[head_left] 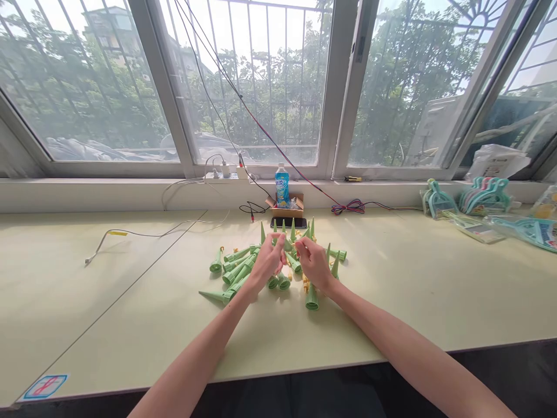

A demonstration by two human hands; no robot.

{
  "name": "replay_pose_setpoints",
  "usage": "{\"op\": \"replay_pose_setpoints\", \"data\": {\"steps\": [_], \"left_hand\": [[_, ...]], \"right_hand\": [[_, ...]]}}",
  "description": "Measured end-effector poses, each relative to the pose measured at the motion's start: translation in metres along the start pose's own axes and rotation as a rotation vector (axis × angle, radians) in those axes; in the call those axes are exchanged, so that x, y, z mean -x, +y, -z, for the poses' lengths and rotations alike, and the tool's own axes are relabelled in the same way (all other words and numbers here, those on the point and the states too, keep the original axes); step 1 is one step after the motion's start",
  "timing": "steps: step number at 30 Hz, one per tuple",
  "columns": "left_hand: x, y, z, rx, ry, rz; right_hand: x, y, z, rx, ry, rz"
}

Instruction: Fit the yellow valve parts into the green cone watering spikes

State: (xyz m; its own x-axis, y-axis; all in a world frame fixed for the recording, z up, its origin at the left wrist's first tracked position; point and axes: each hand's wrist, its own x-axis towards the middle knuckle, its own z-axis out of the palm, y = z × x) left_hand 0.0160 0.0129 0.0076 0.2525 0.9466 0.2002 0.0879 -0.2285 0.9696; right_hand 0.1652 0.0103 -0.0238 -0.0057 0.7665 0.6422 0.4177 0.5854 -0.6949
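Many green cones (241, 269), likely light, stiff; grab the collars (312, 298). Can't tell if left hand (270, 256) or right hand (315, 262) is pinching anything.

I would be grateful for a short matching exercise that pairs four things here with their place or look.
Column one:
1. Cones
2. Phone
3. Sticker
4. Bottle

Column two:
A. At the near edge of the table, far left
B. Upright, blue
C. Green, around the left hand and right hand
D. Flat and black, in front of the box

Pairs: 1-C, 2-D, 3-A, 4-B
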Motion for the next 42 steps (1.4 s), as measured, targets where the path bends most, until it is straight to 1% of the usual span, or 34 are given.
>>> {"op": "replay_pose_setpoints", "data": {"steps": [3, 8, 12, 15, 18, 25, 29, 32, 37, 42], "left_hand": [[-0.0004, -0.0002, 0.0008, 0.058, -0.048, 0.06], [-0.0003, 0.0015, 0.0012, 0.158, -0.096, 0.124], [0.0004, 0.004, 0.0008, 0.21, -0.12, 0.14], [0.0016, 0.0061, 0.001, 0.182, -0.105, 0.125], [0.0032, 0.0081, 0.001, 0.121, -0.073, 0.077], [0.0026, 0.0042, 0.0001, -0.045, -0.061, -0.138], [0.001, -0.0001, -0.0008, -0.124, -0.021, -0.194], [0.0009, -0.0005, -0.0017, -0.128, -0.001, -0.198], [0.0001, 0.0027, -0.0027, -0.044, 0.029, -0.165], [-0.0013, 0.0045, -0.0011, 0.069, 0.04, -0.07]], "right_hand": [[-0.0001, -0.0002, -0.0005, -0.029, -0.042, -0.002], [-0.0001, 0.0022, -0.0001, -0.042, -0.033, -0.013], [-0.0001, 0.0039, 0.001, -0.031, -0.041, -0.029], [-0.0003, 0.0037, 0.0014, -0.022, -0.046, -0.039], [-0.0007, 0.0038, 0.001, -0.012, -0.038, -0.043], [-0.0019, 0.0044, -0.0006, -0.013, -0.01, -0.061], [-0.0022, 0.0022, -0.0002, -0.023, -0.004, -0.076], [-0.0017, 0.0, -0.0003, -0.036, 0.018, -0.077], [0.0, -0.0001, -0.0007, -0.065, 0.045, -0.082], [0.0008, 0.0015, 0.0001, -0.05, 0.036, -0.048]]}}
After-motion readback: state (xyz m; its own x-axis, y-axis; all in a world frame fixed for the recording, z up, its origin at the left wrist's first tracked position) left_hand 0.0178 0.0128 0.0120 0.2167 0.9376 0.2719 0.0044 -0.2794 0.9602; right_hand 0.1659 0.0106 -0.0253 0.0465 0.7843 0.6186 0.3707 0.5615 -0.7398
